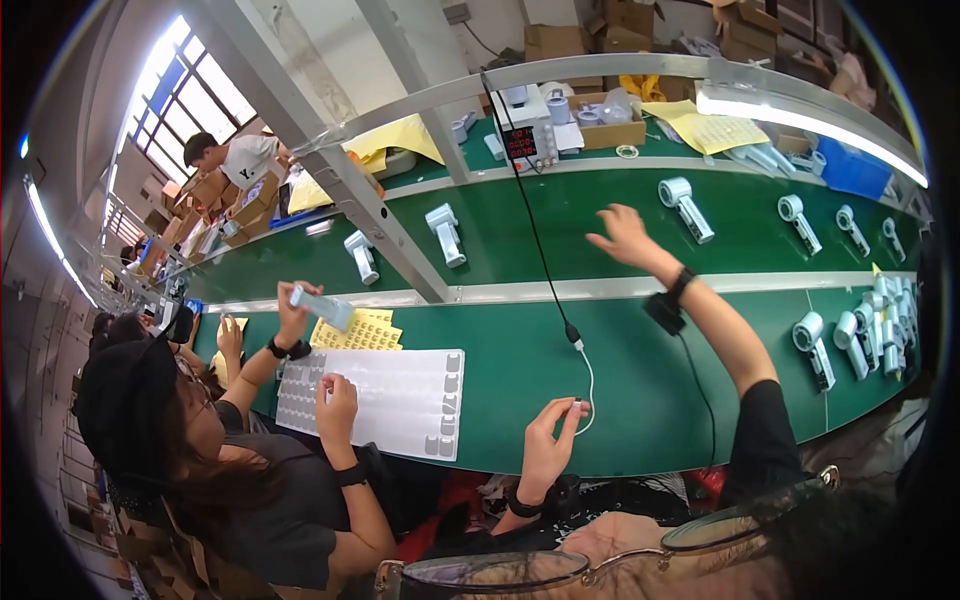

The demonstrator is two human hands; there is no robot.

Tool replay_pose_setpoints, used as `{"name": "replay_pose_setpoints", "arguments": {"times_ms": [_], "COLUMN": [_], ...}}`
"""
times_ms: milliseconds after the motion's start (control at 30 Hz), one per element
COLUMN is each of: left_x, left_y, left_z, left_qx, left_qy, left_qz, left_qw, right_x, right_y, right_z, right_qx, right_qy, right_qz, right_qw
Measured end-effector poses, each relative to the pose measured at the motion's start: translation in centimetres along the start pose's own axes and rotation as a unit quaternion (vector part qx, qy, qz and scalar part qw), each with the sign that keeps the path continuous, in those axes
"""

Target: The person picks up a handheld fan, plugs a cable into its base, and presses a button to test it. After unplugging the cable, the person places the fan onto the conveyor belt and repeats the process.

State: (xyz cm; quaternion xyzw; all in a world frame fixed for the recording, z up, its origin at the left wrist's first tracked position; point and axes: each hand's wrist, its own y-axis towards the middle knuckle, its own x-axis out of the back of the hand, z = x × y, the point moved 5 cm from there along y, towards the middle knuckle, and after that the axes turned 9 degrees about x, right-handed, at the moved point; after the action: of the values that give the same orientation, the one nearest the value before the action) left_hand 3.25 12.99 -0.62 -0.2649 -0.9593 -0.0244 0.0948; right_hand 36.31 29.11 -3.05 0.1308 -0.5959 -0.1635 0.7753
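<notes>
My left hand [547,450] is near the front edge of the green bench, with thumb and fingers pinched on the end of a white charging cable [591,375]. This cable hangs from a black lead [535,225] that comes down from above. Out over the green belt, my right hand [630,240] is open, fingers stretched, holding nothing. The nearest thing to it is a pale blue handheld fan [687,210] lying to its right on the belt. A black strap with a small black box [664,313] is at my right wrist.
Several handheld fans [872,325] are clustered at the bench's right end. More fans [445,235] lie along the belt. To my left, a co-worker holds a pale blue part [322,307] above a white sticker sheet [390,400]. A metal post [375,215] rises beyond.
</notes>
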Motion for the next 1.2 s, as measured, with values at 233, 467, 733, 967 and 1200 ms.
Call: {"name": "replay_pose_setpoints", "arguments": {"times_ms": [233, 467, 733, 967, 1200], "left_x": [4.1, 6.4, 5.5, 2.2, -4.0], "left_y": [-0.2, 0.2, 0.5, 0.4, -0.4], "left_z": [-0.3, 0.5, 1.2, -0.7, -2.7], "left_qx": [0.020, 0.030, 0.050, 0.020, 0.031], "left_qy": [-0.025, -0.018, -0.064, -0.050, -0.134], "left_qz": [-0.065, -0.107, -0.072, 0.009, 0.149], "left_qw": [0.997, 0.994, 0.994, 0.999, 0.979], "right_x": [-12.2, -18.0, -6.8, 4.9, 9.7], "right_y": [13.6, 15.0, 8.3, -4.5, -16.7], "right_z": [11.4, 17.0, 14.7, 10.2, 13.4], "right_qx": [-0.048, -0.045, 0.070, -0.013, -0.127], "right_qy": [0.143, 0.127, 0.185, 0.330, 0.609], "right_qz": [0.096, 0.035, 0.018, 0.049, -0.001], "right_qw": [0.984, 0.990, 0.980, 0.943, 0.783]}}
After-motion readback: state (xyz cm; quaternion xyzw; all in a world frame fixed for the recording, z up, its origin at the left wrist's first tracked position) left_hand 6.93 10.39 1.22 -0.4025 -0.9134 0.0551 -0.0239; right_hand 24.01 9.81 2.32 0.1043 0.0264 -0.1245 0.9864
